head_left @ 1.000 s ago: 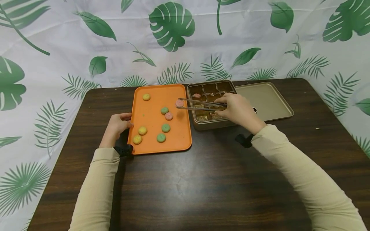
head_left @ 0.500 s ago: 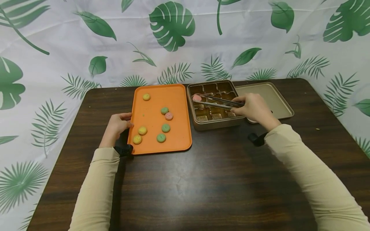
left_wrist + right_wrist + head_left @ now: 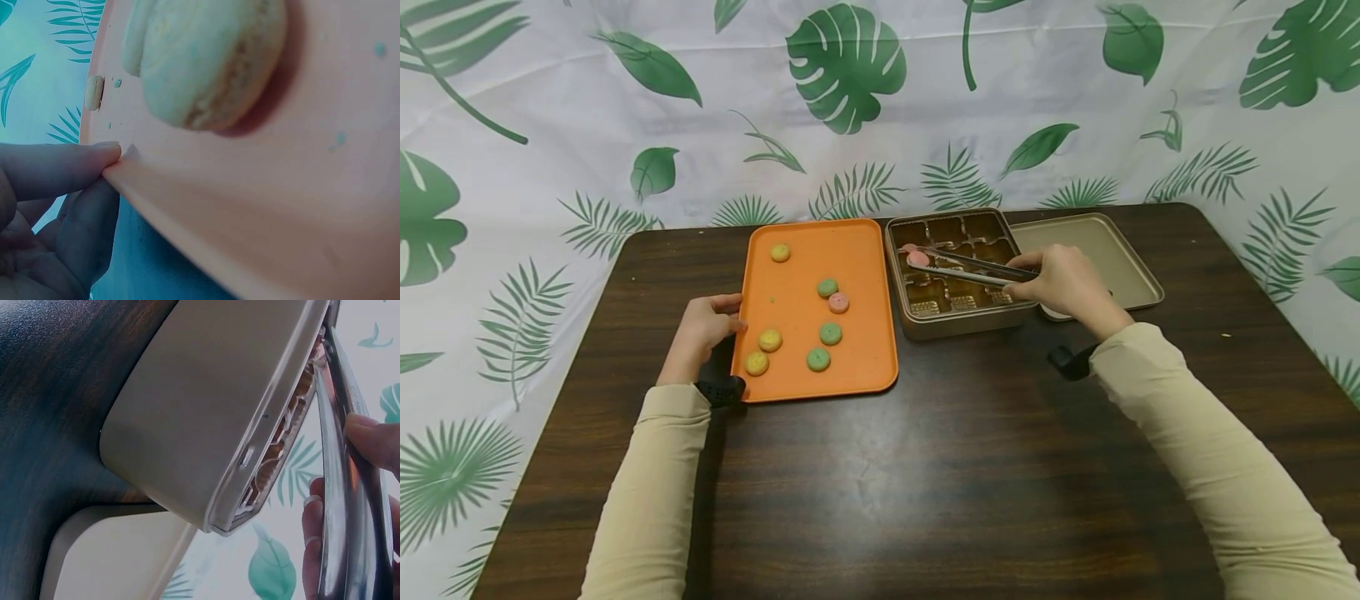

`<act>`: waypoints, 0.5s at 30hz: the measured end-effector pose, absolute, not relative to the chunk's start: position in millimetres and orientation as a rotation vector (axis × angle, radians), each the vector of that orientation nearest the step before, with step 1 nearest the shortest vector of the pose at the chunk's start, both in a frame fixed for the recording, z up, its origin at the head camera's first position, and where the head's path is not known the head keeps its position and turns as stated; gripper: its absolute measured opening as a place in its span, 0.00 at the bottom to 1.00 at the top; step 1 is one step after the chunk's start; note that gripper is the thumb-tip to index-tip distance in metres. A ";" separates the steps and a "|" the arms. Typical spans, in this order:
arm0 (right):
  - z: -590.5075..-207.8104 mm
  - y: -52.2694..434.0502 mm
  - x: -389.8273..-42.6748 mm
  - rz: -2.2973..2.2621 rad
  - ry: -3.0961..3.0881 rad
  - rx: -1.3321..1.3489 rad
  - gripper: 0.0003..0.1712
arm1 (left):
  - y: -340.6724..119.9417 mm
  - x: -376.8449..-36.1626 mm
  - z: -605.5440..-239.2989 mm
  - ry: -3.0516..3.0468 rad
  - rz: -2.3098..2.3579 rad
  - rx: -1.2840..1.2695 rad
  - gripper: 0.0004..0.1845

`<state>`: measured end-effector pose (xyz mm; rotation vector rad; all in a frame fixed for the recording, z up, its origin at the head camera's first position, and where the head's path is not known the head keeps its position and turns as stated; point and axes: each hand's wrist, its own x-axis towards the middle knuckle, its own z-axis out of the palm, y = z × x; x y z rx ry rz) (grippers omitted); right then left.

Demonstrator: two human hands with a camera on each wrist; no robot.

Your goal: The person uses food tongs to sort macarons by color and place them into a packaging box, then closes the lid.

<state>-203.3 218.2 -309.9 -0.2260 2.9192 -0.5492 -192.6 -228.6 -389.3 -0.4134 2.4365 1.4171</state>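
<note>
My right hand (image 3: 1063,283) holds metal tongs (image 3: 976,268) by their sides over the tan box (image 3: 973,325). Between the tong tips is a pink macaron (image 3: 918,260), at the left column of the box's divided brown insert. Just behind it, another pink macaron (image 3: 909,248) partly shows in the back left compartment. My left hand (image 3: 703,325) pinches the left rim of the orange tray (image 3: 793,300), thumb and fingers at the edge in the left wrist view. Yellow macarons (image 3: 770,339), green macarons (image 3: 831,333) and one pink macaron (image 3: 838,302) lie on this tray.
A flat tan lid (image 3: 1112,258) lies right of the box, partly behind my right hand. Box and tray stand side by side near the back of the dark wooden table (image 3: 880,483). A leaf-patterned cloth (image 3: 880,108) hangs behind.
My right hand has carried the pink macaron in the tongs rightward, from above the tray's right side to the box, then shifted slightly toward the front. My left hand has stayed at the tray.
</note>
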 end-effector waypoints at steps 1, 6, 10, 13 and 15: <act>-309.6 218.3 -203.4 -0.553 2.913 -0.223 0.28 | -228.4 -192.4 -389.1 2.438 1.416 -0.416 0.31; -309.3 218.4 -203.8 -0.582 2.879 -0.218 0.28 | -228.5 -191.6 -388.8 2.440 1.419 -0.413 0.31; -310.5 218.6 -204.4 -0.620 2.867 -0.217 0.29 | -228.3 -191.2 -388.4 2.442 1.420 -0.408 0.31; -310.7 218.6 -205.6 -0.678 2.850 -0.223 0.30 | -227.9 -190.8 -388.0 2.442 1.421 -0.411 0.31; -310.0 218.2 -206.6 -0.717 2.838 -0.226 0.31 | -227.7 -190.7 -387.8 2.444 1.418 -0.413 0.31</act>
